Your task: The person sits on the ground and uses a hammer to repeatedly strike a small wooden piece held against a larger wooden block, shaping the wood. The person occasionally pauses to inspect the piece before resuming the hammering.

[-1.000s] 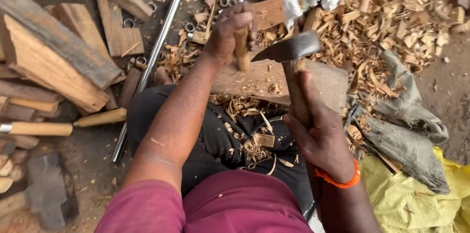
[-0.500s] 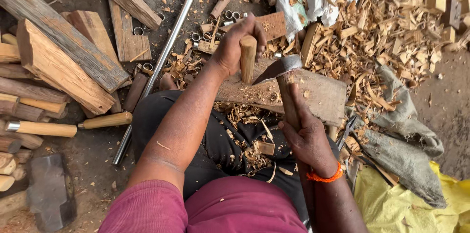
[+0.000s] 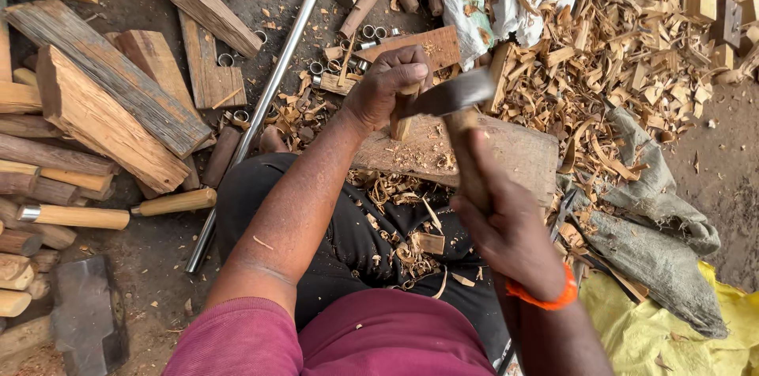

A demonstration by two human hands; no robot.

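dirt floor strewn with shavings; on the worn wooden chopping block (image 3: 514,156), left hand (image 3: 387,85) pinches a short pale wooden peg (image 3: 403,124) upright—light, stiff, splinter-prone; right hand (image 3: 506,230) wraps the wooden-handled hatchet (image 3: 452,93), head-heavy, best gripped low.

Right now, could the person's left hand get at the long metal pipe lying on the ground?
Probably yes, but not freely. The left hand is busy holding a short wooden peg upright on the chopping block. The metal pipe lies just to its left, with only wood scraps and small rings between them.

Shaving-strewn dirt floor (image 3: 715,162), daylit
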